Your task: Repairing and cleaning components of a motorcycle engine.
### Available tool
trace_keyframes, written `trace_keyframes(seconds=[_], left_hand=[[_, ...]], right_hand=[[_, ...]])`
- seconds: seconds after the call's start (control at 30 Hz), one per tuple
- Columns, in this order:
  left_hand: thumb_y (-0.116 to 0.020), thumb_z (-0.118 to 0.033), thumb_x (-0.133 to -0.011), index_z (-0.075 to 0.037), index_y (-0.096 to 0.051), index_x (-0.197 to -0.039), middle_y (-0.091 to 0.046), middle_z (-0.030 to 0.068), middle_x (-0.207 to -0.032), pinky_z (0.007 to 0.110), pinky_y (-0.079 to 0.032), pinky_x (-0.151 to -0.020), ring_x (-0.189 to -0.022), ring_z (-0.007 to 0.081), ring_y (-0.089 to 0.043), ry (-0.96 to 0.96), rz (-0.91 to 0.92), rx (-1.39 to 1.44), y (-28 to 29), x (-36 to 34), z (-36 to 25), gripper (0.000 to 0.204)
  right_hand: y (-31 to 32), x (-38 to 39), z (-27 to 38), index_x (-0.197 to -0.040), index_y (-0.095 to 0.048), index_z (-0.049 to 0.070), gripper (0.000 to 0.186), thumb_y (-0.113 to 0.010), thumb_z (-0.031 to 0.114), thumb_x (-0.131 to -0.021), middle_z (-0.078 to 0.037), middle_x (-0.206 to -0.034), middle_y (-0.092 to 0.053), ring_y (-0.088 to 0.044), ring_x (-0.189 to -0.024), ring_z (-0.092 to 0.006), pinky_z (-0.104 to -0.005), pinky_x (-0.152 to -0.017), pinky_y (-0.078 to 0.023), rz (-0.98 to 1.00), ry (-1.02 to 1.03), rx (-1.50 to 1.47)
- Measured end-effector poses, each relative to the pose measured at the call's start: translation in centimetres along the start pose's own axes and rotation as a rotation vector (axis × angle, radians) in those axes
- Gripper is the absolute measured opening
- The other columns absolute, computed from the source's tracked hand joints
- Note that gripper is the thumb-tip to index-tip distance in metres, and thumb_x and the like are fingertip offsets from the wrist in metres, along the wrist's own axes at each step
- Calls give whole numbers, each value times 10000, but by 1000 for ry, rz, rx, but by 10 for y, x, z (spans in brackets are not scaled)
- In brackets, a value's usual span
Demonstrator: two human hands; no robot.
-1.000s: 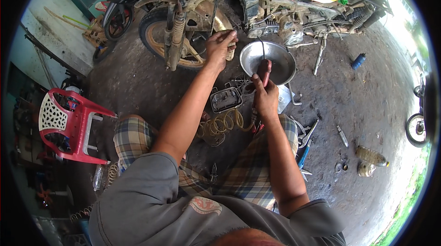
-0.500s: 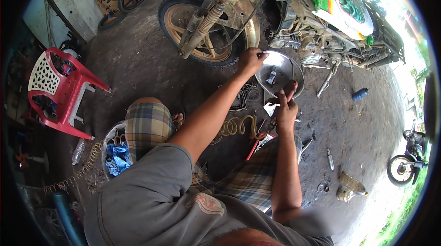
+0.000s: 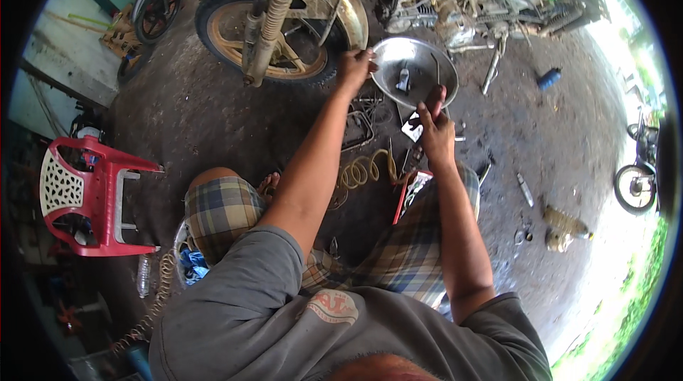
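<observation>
A shiny round metal bowl (image 3: 418, 51) is held up in front of me, beside the motorcycle's front wheel. My left hand (image 3: 354, 71) is closed on its left rim. At the near right rim my right hand (image 3: 437, 138) is closed, thumb and fingers against the edge. A reddish-brown, rounded length sticks up there; whether it is a finger or a handle I cannot tell. Inside the bowl lie a small white-and-grey piece (image 3: 403, 80) and a thin curved rod (image 3: 437, 68) by the right wall.
A dirty motorcycle (image 3: 455, 22) with spoked-style front wheel (image 3: 274, 43) stands ahead. Between my legs lie a coiled yellowish hose (image 3: 359, 171) and a red-edged packet (image 3: 411, 196). A red chair (image 3: 107, 196) is at left; a blue bottle (image 3: 549, 79) and cut plastic container (image 3: 565, 228) are right.
The view has shifted, and the bowl with both hands appears farther up and left. Both hands stay on the rim; the small piece remains inside the bowl.
</observation>
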State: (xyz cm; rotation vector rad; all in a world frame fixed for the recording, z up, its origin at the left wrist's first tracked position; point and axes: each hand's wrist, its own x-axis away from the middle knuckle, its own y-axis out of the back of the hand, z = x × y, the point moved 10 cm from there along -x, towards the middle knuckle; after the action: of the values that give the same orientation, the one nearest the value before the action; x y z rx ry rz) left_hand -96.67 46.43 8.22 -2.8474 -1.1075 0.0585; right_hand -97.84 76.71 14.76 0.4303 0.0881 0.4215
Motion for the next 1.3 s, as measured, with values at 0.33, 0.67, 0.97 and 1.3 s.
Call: trace_keyframes(seconds=[0.33, 0.67, 0.97, 1.3], left_hand=[[-697, -227, -948, -90, -679, -999, -711, 18, -862, 286, -536, -572, -693, 133, -685, 436, -212, -139, 124, 57, 119, 148], [-779, -215, -857, -7, -681, -1083, -735, 142, -926, 393, -562, -693, -811, 297, -707, 266, -249, -631, 160, 72, 157, 322], [-841, -232, -769, 69, -544, -1308, -550, 287, -1386, 440, -456, -1068, -1286, 396, -555, 407, -426, -835, 165, 129, 230, 686], [-691, -149, -806, 7, -609, -1157, -689, 161, -1039, 398, -516, -812, -912, 260, -668, 81, -438, -658, 190, 98, 130, 393]], right_hand=[[-15, 1, 3, -872, -720, -56, 563, -622, 493, -948, -165, -737, -715, -692, -617, -254, -396, -625, -537, 64, -1, -6], [-27, 2, -6, -868, -708, -74, 556, -646, 475, -930, -160, -743, -714, -675, -656, -230, -383, -647, -517, 125, 18, 61], [-67, 30, -7, -878, -685, -96, 591, -633, 492, -917, -259, -759, -695, -721, -811, -406, -476, -765, -537, 404, -9, 331], [-147, 36, -28, -1046, -688, -95, 581, -642, 463, -893, -360, -1036, -668, -647, -1066, -481, -508, -922, -521, 603, -102, 371]])
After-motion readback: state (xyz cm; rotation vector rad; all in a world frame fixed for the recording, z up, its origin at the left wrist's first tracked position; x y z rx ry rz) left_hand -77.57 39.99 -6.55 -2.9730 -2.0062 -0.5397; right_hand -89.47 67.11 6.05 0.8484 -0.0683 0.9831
